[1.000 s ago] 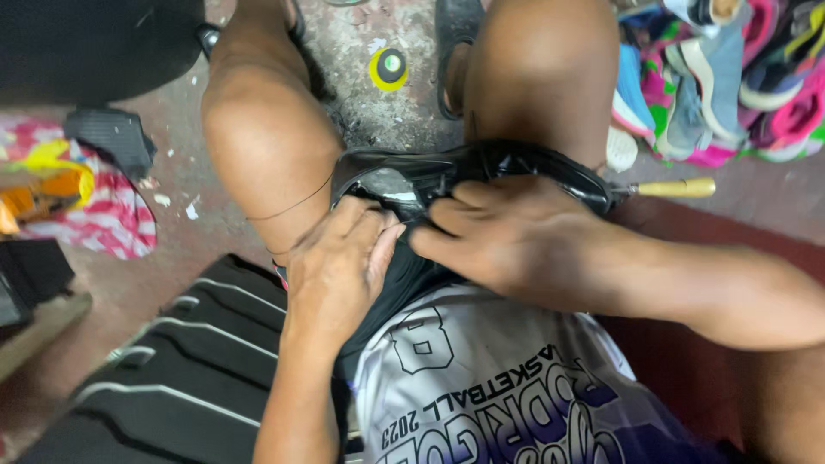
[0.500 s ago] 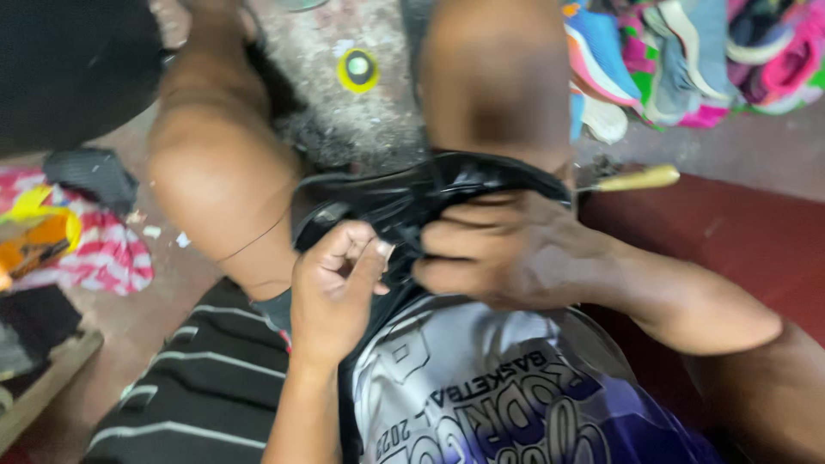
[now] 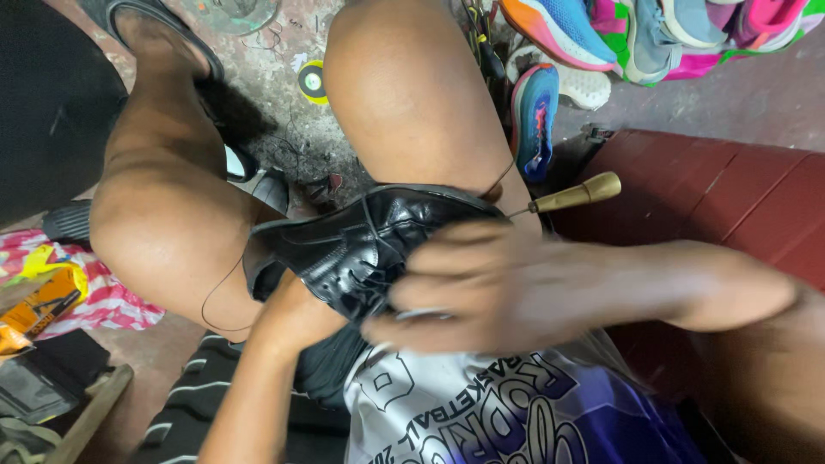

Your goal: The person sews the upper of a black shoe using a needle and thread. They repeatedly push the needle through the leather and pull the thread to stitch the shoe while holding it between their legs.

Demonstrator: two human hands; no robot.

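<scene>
While the black leather shoe [image 3: 361, 245] lies wedged on the person's lap between the two bare knees, both hands work at it from below. The right hand [image 3: 507, 288] is blurred; its fingers curl over the near side of the shoe and seem to clamp it, though the fingertips smear too much to show what they pinch. A thin pale sliver at the index finger may be a needle, but it cannot be made out. The left hand [image 3: 296, 314] is mostly hidden under the shoe: only its wrist and the heel of the palm show, pressed against the sole side, so whether its fingers are clenched or loose cannot be told. A dark thread [image 3: 225, 283] loops from the shoe across the left thigh. Just behind the right hand, a wooden-handled awl [image 3: 574, 194] pokes out beside the right knee, its metal tip hidden by the shoe. On the floor beyond, a blue running shoe [image 3: 534, 116] stands on edge near a pile of bright sneakers [image 3: 670, 34], cut off by the top edge. A yellow-rimmed spool [image 3: 311, 82] lies on the concrete between the legs.
</scene>
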